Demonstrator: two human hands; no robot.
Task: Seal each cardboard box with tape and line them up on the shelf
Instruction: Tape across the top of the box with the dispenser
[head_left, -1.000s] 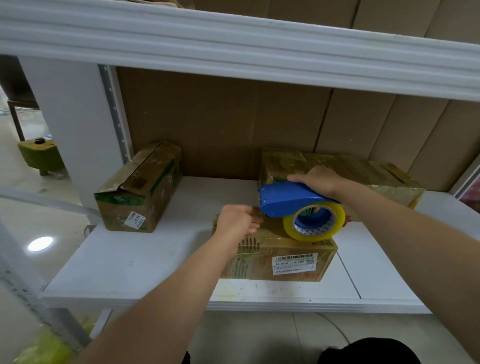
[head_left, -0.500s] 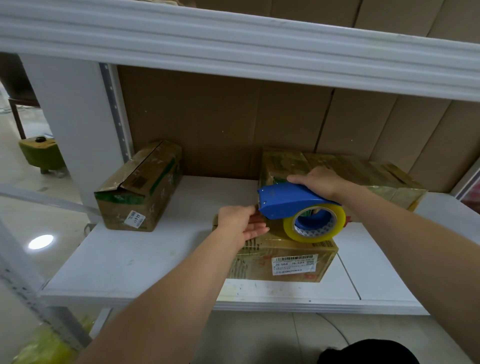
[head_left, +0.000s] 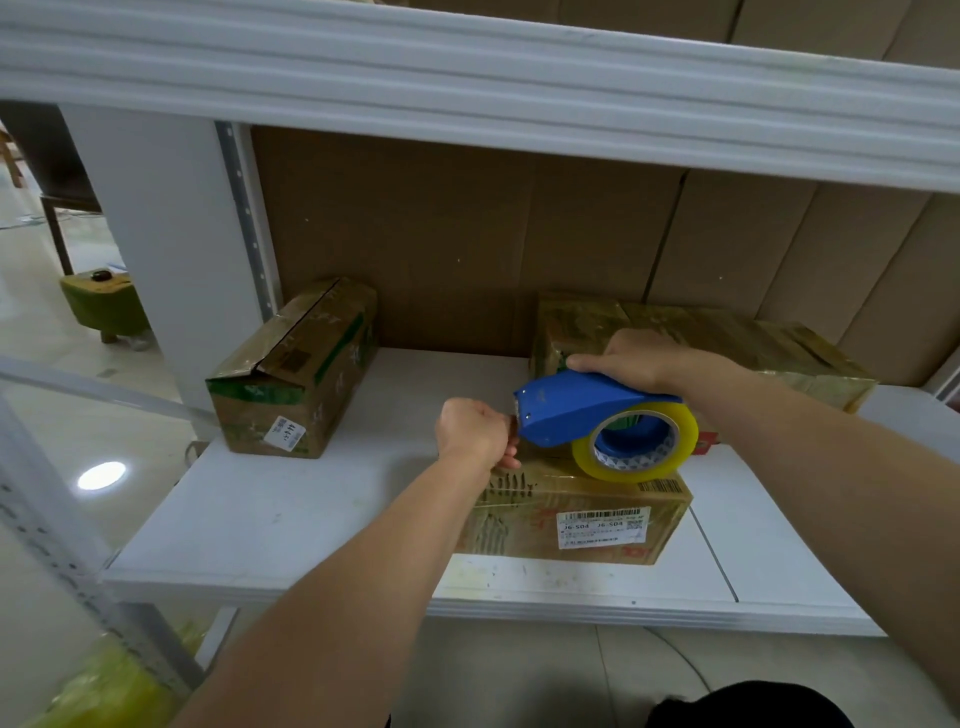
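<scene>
Taping front box, shelf front edge.
R hand grips blue tape dispenser on cardboard box; L hand fingers clenched at dispenser's nose.

Brown cardboard sheets stand upright behind the shelf's rear edge, seams btwn them. Green-topped stool w/ a dark knob sits on the glossy pale floor, far left beyond the rack post. Round light reflection on floor, left. Yellow-green blurred bag at bottom-left corner, under shelf level.
</scene>
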